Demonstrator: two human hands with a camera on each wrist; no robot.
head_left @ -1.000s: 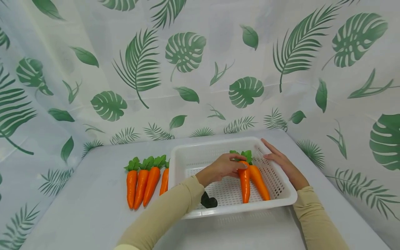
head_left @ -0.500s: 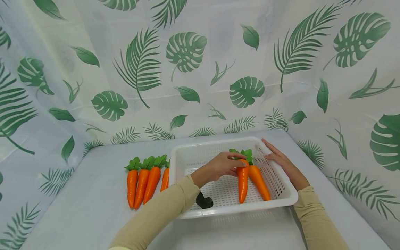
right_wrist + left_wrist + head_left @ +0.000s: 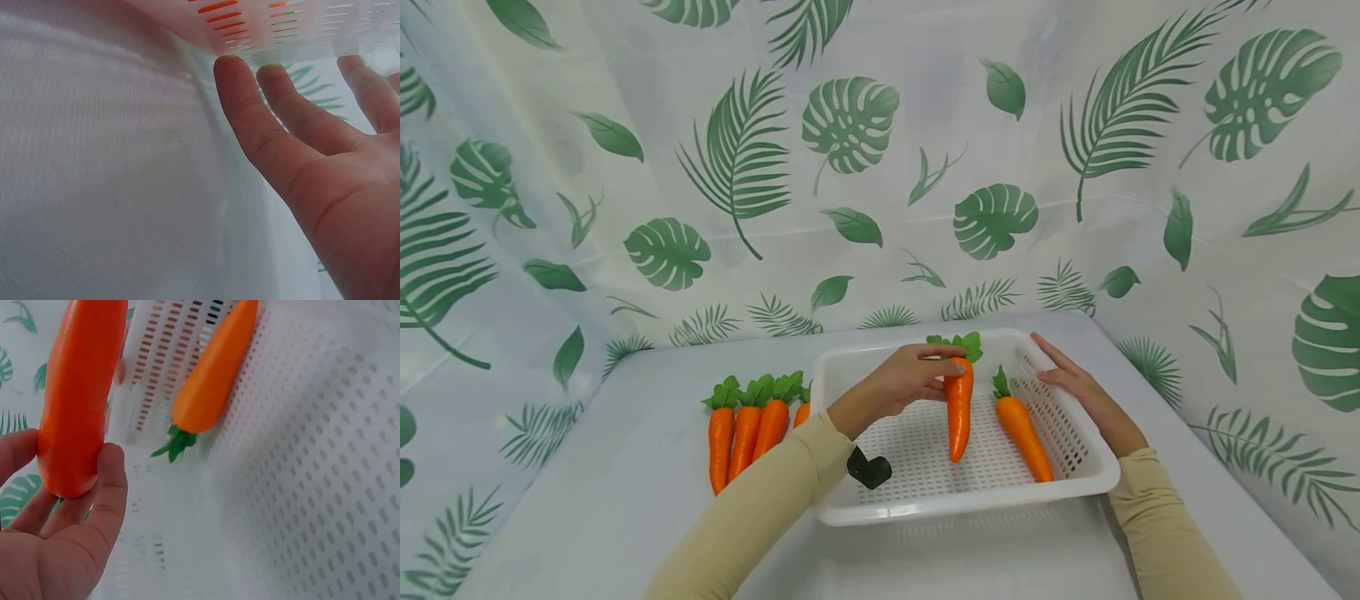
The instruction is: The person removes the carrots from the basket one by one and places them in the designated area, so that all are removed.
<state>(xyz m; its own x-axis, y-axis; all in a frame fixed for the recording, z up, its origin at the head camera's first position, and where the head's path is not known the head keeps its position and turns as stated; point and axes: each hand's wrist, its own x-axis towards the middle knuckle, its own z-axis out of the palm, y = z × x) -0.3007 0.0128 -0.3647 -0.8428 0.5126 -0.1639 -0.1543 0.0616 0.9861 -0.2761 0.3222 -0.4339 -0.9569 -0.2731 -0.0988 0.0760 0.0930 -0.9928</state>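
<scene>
My left hand (image 3: 906, 379) pinches an orange carrot (image 3: 958, 408) near its leafy top, between thumb and fingers, tip pointing down. The carrot is held up over the white perforated basket (image 3: 940, 502); the left wrist view shows the held carrot (image 3: 81, 394) up close. A second carrot (image 3: 1025, 437) lies in the basket along its right side, leaves toward the back. At the basket's right outer wall, my right hand (image 3: 1086, 400) rests with fingers extended along the rim. In the right wrist view, straight fingers (image 3: 240, 94) touch the basket wall from outside.
Several carrots (image 3: 747, 433) with green leaves lie in a row on the white table (image 3: 595, 467), left of the basket; my left sleeve partly covers them. A black wrist-mounted piece (image 3: 871, 469) shows beside my left wrist. A leaf-patterned sheet (image 3: 895, 208) stands behind and on both sides.
My left hand has lifted the carrot from beside the other one and moved it left and up. The second carrot stays in the basket. My right hand keeps its place at the rim.
</scene>
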